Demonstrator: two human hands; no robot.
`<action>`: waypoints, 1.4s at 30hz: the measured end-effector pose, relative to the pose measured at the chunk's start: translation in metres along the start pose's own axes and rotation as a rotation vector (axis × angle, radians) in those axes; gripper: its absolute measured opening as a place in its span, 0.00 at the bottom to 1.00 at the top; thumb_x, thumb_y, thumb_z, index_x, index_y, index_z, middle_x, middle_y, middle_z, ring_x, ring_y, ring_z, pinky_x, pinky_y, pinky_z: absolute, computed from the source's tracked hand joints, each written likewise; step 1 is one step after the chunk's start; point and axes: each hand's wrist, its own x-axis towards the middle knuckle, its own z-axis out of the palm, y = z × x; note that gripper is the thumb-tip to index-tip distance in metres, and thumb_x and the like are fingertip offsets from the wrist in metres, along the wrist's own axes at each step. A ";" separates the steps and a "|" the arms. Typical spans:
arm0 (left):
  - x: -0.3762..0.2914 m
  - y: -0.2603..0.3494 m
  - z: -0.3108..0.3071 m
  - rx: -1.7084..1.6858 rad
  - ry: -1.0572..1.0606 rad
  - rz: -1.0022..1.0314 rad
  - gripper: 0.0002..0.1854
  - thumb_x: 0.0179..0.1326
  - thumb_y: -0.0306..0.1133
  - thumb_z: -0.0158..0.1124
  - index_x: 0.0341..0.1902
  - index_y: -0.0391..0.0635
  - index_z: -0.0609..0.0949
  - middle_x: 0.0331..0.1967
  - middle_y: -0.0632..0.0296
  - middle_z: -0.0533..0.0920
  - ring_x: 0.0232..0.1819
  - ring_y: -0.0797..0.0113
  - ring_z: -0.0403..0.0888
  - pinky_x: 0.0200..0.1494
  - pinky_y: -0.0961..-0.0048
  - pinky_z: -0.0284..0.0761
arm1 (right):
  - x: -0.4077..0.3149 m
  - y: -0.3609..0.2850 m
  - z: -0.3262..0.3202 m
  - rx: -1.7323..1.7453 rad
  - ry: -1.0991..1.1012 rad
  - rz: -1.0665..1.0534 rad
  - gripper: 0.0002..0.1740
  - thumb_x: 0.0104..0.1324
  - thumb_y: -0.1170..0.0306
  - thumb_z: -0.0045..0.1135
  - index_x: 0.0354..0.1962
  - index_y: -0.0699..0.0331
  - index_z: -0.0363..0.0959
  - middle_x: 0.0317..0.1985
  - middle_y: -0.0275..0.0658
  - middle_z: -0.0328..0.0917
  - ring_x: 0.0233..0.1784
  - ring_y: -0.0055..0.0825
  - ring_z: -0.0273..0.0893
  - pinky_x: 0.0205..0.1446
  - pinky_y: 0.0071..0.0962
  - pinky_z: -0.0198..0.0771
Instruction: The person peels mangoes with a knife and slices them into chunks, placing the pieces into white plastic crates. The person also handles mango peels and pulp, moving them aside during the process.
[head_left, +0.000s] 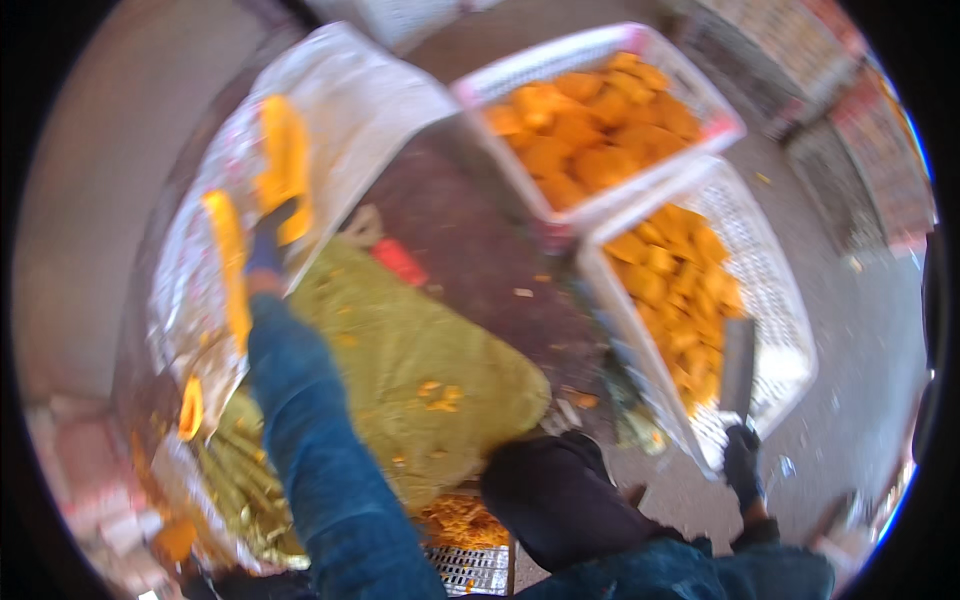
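Note:
My left hand (270, 238), in a dark glove, is stretched out to the far left, its fingers over the near end of a long orange pumpkin piece (283, 146). Motion blur softens the grip. Just left of that hand lies another long pumpkin strip (226, 247) on a whitish plastic sheet (375, 90). At the lower right, my right hand (741, 461), also in a dark glove, is closed around the handle end of a broad-bladed knife (738, 367). Its grey blade points away from me, over a white plastic crate (780, 330) holding orange pumpkin chunks (675, 277).
A second white crate (600, 202), full of larger pumpkin pieces (592, 135), stands behind the first. An olive-green sheet (420, 345) with orange scraps lies before me. Orange peelings (465, 521) lie below by my knee (555, 495). Concrete blocks (832, 180) line the right.

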 end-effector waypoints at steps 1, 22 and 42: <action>-0.022 0.000 0.004 -0.208 -0.017 -0.137 0.24 0.58 0.43 0.73 0.56 0.45 0.83 0.45 0.62 0.86 0.46 0.65 0.83 0.52 0.68 0.78 | -0.003 -0.003 -0.005 0.075 -0.011 0.048 0.04 0.71 0.70 0.54 0.35 0.58 0.75 0.22 0.23 0.67 0.16 0.11 0.63 0.16 0.19 0.58; -0.481 0.063 0.115 0.159 -0.511 0.158 0.22 0.61 0.34 0.68 0.56 0.35 0.80 0.46 0.61 0.83 0.47 0.68 0.80 0.53 0.72 0.75 | -0.035 0.004 -0.049 0.354 -0.015 -0.514 0.14 0.73 0.58 0.59 0.46 0.59 0.75 0.25 0.26 0.72 0.22 0.15 0.67 0.25 0.20 0.66; -0.521 0.043 0.270 0.307 -0.873 0.292 0.24 0.56 0.30 0.75 0.55 0.35 0.82 0.47 0.55 0.87 0.46 0.66 0.85 0.52 0.68 0.79 | -0.043 0.013 -0.101 0.013 -0.087 -0.673 0.12 0.75 0.67 0.55 0.50 0.67 0.75 0.39 0.39 0.79 0.36 0.23 0.76 0.40 0.22 0.73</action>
